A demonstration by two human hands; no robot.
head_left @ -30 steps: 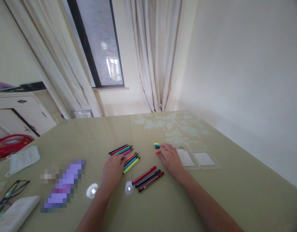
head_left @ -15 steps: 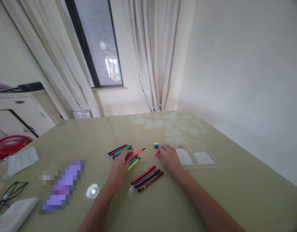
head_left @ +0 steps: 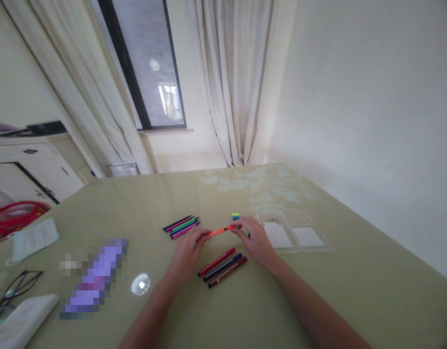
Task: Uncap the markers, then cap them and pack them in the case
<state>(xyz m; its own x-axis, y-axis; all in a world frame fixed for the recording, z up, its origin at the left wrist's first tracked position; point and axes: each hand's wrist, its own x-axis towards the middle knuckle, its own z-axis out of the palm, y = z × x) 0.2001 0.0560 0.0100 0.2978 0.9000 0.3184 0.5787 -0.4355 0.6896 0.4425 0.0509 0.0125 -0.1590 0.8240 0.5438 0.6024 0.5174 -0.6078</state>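
Note:
My left hand (head_left: pixel 189 248) pinches an orange felt-tip marker (head_left: pixel 218 232), its tip pointing right. Between the thumb and fingers of my right hand (head_left: pixel 255 241) is an orange marker cap (head_left: pixel 231 227), meeting the marker's tip end. Whether the cap is fully seated I cannot tell. Several uncapped markers (head_left: pixel 182 224) in black, magenta, green and purple lie beyond my left hand, which partly hides others. Three capped markers (head_left: pixel 222 266), red, dark blue and maroon, rest side by side between my forearms. Yellow and blue caps (head_left: pixel 235 215) lie behind my right fingers.
Right of my right hand lies a clear plastic case (head_left: pixel 298 250) with white cards. To the left are a round shiny object (head_left: pixel 140 284), a blurred-out purple item (head_left: pixel 96 278), a face mask (head_left: pixel 35 241), glasses (head_left: pixel 25 281) and a white box (head_left: pixel 27 320). A wall borders the right side.
My right hand has lifted the orange cap from the table and brought it left to the marker's tip. My left hand has moved the orange marker slightly toward it.

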